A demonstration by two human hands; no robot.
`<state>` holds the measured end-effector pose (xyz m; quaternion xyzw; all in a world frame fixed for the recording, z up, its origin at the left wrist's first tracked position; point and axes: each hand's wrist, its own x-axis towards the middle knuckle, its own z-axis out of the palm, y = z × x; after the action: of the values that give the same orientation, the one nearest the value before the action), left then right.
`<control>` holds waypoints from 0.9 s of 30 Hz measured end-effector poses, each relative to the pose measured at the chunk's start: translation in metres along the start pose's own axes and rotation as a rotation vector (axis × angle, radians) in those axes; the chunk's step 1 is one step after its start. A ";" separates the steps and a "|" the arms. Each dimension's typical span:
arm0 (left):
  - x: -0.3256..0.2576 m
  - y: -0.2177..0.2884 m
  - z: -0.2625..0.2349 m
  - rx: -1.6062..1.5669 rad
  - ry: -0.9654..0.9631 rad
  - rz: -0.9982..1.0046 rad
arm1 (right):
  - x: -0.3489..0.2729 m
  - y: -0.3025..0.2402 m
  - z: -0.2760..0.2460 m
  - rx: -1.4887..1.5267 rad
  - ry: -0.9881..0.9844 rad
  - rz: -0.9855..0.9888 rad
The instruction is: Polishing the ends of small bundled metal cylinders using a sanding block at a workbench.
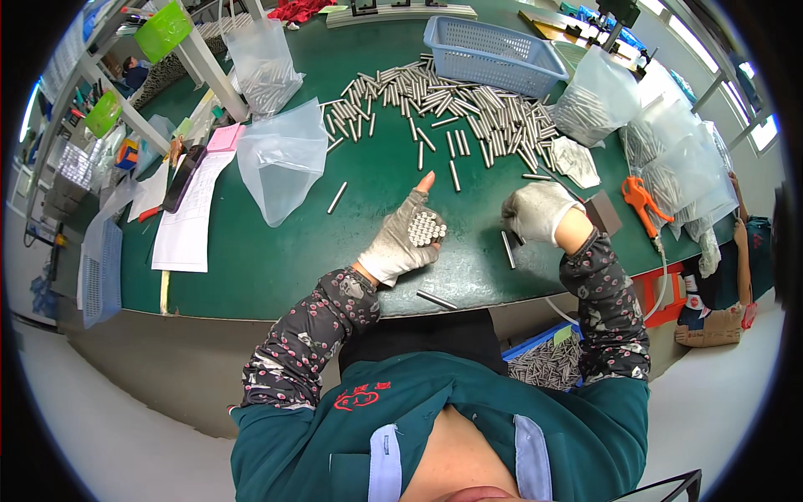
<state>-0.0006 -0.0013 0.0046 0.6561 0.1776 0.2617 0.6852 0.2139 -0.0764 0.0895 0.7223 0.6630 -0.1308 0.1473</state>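
The bundle of metal pins (427, 228) is in the left hand (390, 243), ends facing the camera, gloved fingers closed around it. To do this well, I think, the grip should be firm and the ends level. The right hand (535, 211) is curled near a loose pin (508, 250); its fingertips are hidden, so I cannot tell whether it grasps anything.

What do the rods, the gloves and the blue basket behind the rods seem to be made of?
Rods: metal, possibly steel; smooth and silvery, with bright glints.
Gloves: apparently soft fabric; matte, whitish and creased, though the exact fibre can't be told.
Basket: most likely plastic; evenly coloured, with many regular openings in its walls.
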 end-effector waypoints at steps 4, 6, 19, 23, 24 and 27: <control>0.000 -0.001 0.000 0.032 0.003 -0.002 | -0.002 -0.015 -0.001 0.245 0.325 -0.168; 0.000 -0.001 0.000 0.030 0.000 0.003 | 0.000 -0.025 0.000 0.346 0.371 -0.205; 0.000 0.004 0.000 0.030 -0.004 -0.031 | 0.014 -0.077 -0.011 0.257 0.321 -0.098; 0.001 0.003 0.001 0.097 0.023 -0.003 | 0.017 -0.081 -0.007 0.219 0.324 -0.107; 0.001 0.003 0.001 0.096 0.023 -0.002 | 0.016 -0.082 -0.007 0.216 0.339 -0.099; 0.000 0.003 0.001 0.060 0.005 0.035 | 0.014 -0.084 -0.003 0.244 0.395 -0.090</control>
<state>0.0000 -0.0020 0.0077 0.6788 0.1754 0.2700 0.6600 0.1317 -0.0560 0.0840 0.7161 0.6896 -0.0726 -0.0794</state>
